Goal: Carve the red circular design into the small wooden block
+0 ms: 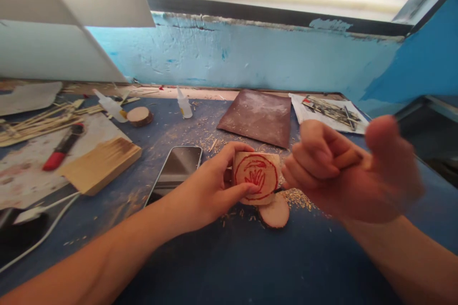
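My left hand (214,186) grips a small wooden block (266,178) by its left side, thumb across the front face. Drawn on that face in red are a ring and leaf-like strokes. To the right of the block, my right hand (343,171) is raised with its fingers curled in and its thumb sticking out, partly blurred. A brownish bit shows between those fingers; what it is, I cannot make out. A round wood slice (277,213) lies on the blue table just below the block, partly covered by it.
Wood shavings (300,198) lie around the block. Behind are brown sandpaper (257,116), a small glue bottle (184,106) and a paper with thin tools (332,112). Leftward are a phone (179,164), a wooden board (102,164), a red-and-black cutter (63,147) and thin sticks (39,126).
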